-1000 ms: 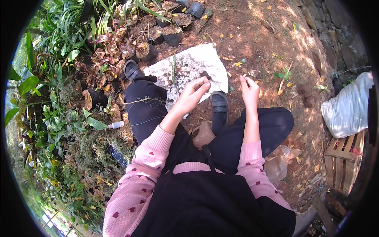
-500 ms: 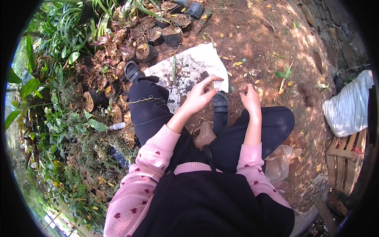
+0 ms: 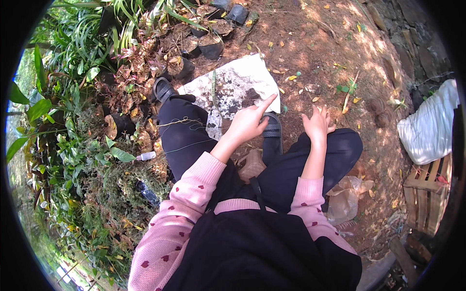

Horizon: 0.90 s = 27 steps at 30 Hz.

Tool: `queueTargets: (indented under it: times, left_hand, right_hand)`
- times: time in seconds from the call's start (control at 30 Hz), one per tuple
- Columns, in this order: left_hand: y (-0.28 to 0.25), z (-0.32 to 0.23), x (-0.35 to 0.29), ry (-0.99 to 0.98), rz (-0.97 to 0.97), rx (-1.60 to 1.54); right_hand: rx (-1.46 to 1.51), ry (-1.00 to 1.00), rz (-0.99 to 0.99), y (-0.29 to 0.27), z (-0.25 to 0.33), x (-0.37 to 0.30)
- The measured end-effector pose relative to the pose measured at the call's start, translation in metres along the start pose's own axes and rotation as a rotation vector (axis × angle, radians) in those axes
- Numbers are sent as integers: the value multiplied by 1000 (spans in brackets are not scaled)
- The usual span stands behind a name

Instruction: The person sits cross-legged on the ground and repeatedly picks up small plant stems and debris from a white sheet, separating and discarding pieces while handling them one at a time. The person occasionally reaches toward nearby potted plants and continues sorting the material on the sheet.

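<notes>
My left hand hovers over the near right part of a white sheet, its index finger stretched out and its thumb apart. The other fingers are partly hidden, and I see nothing held. My right hand is over the ground above my right knee, fingers spread and nothing visible in them. Dark soil stains the sheet, and a long narrow green leaf lies across it. Loose yellowish and green threads rest on my left thigh.
Potted plants in black bags and dense greenery crowd the left. A small clear bottle lies there. A brown paper-like piece is between my legs, a plastic bag by my right leg. At right are a white sack and wooden crate.
My left index finger has straightened, pointing up and right. My right hand has moved slightly right and its fingers have spread.
</notes>
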<state>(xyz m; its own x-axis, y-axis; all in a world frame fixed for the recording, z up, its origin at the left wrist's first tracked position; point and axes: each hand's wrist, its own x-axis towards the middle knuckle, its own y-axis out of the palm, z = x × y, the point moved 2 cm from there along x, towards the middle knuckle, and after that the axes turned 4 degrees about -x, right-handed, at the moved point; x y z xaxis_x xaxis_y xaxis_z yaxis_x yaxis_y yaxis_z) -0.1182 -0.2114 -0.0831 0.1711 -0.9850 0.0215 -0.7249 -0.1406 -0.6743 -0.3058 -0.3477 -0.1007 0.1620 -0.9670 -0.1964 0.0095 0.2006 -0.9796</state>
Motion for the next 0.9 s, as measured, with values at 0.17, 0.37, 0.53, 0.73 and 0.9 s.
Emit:
queueTargets:
  times: [0.17,0.37,0.53,0.73,0.9]
  left_hand:
    - [6,0,0,11,23,77]
    - [18,7,0,63,13,111]
    - [25,7,1,42,53,113]
    - [34,11,7,-38,78,85]
    - [32,7,6,49,-129,80]
  right_hand:
    - [374,-274,83,-5,9,1]
    - [634,-468,482,9,32,-15]
    - [526,-766,279,9,53,-28]
    - [975,-549,228,17,42,-9]
    - [1367,-387,191,13,39,-2]
